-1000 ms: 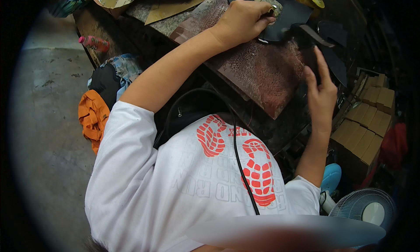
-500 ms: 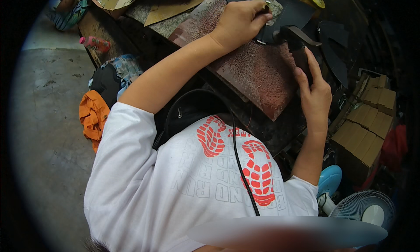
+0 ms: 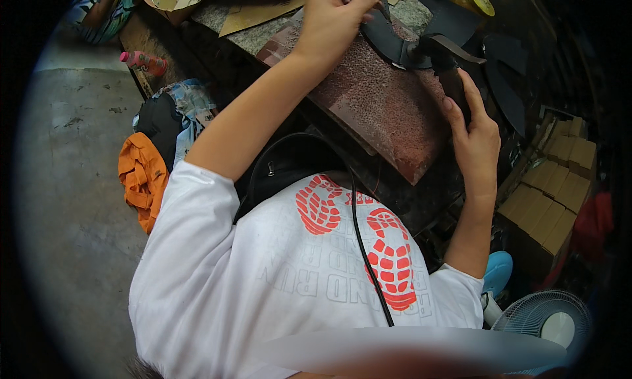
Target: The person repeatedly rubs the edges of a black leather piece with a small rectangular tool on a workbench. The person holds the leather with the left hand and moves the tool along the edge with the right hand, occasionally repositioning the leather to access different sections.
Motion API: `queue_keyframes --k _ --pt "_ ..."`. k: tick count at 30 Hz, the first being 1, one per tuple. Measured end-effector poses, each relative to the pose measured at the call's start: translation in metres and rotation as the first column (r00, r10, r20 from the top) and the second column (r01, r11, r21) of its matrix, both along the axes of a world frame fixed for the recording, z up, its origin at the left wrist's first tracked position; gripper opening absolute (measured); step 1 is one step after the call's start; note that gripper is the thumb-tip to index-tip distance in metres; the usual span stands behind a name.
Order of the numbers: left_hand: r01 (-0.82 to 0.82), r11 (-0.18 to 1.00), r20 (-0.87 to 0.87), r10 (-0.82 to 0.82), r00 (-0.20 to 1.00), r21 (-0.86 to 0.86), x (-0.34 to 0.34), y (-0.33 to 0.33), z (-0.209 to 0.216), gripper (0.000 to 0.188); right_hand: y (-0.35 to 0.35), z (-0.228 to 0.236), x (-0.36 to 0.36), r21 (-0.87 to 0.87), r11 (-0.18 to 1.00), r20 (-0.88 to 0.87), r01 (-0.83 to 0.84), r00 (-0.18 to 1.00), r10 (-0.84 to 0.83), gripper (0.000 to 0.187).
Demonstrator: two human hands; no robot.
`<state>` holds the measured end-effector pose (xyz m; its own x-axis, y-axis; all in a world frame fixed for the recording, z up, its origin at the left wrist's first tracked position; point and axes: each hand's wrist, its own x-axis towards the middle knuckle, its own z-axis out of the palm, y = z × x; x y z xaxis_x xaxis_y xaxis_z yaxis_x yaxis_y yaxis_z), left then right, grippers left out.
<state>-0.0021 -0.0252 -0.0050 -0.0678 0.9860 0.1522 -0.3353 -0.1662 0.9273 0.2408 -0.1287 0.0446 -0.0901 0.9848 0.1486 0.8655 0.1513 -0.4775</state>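
Note:
Near the top of the view, my left hand has its thumb and fingers pinched together at the upper end of a curved black strip, which looks like leather or similar sheet. The strip lies on a worn reddish-brown board. On the right, my right hand is closed round the dark handle of a hammer with a curved, tapering head. Its round face rests on or just over the strip's lower end; I cannot tell which.
Black cut pieces and a yellow round container lie beyond the board. Stacked brown boxes and a fan stand at right. At left are a pink bottle, an orange cloth and another person's arm.
My left hand has moved up and left, so more of the black strip shows on the board. The right hand and hammer have hardly moved.

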Motion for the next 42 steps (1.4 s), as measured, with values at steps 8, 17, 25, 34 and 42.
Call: queue_keyframes --k 8,17,25,34,42 --pt "0.097 0.983 0.378 -0.031 0.925 -0.157 0.000 -0.045 0.013 0.012 -0.003 -0.005 0.002 -0.036 0.999 -0.105 0.025 0.994 -0.029 0.048" --pt "0.201 0.980 -0.406 -0.189 0.894 -0.015 0.009 -0.014 0.004 0.020 -0.013 -0.007 0.004 -0.175 0.983 -0.357 0.054 0.927 -0.114 0.046" --pt "0.339 0.920 -0.526 -0.390 0.756 -0.195 -0.012 0.040 0.017 0.015 -0.012 0.001 0.015 -0.039 0.997 -0.241 0.071 0.967 -0.078 0.047" --pt "0.104 0.905 -0.785 0.297 0.543 0.414 -0.004 0.031 0.035 0.019 -0.013 -0.010 0.002 0.035 0.997 -0.002 0.070 0.998 -0.070 0.050" --pt "0.095 0.986 -0.499 -0.013 0.866 0.140 0.010 0.005 0.004 0.020 -0.014 -0.017 0.007 0.080 0.996 -0.028 0.048 0.999 -0.046 0.049"
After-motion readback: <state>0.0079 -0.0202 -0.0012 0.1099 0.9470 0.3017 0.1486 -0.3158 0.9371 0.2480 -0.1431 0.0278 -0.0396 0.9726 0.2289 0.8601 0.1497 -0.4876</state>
